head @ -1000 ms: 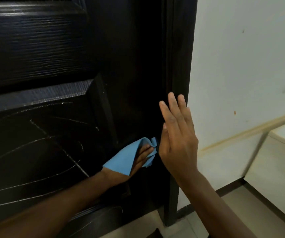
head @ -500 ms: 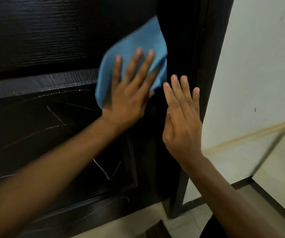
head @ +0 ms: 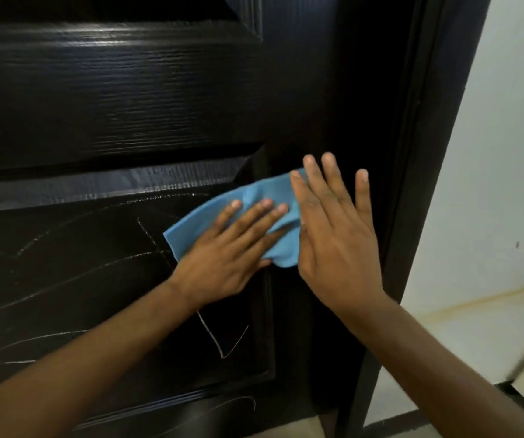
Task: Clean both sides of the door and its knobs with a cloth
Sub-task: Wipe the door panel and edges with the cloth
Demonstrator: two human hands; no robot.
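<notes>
The black panelled door (head: 121,99) fills the left and middle of the view, with white scratch marks across its lower panel. My left hand (head: 226,254) lies flat with straight fingers on a blue cloth (head: 191,229), pressing it against the door at the lower panel's upper right corner. My right hand (head: 336,238) is flat against the door's right stile just beside the cloth, fingers straight and pointing up. No knob is in view.
The dark door frame (head: 425,153) runs down the right of the door. A white wall (head: 501,184) with a dark skirting strip stands further right. Pale floor tiles (head: 390,406) show at the bottom right.
My left hand has brought the cloth down from the upper rail to the lower panel's corner, after sweeping up from lower down. My right hand stays flat on the stile.
</notes>
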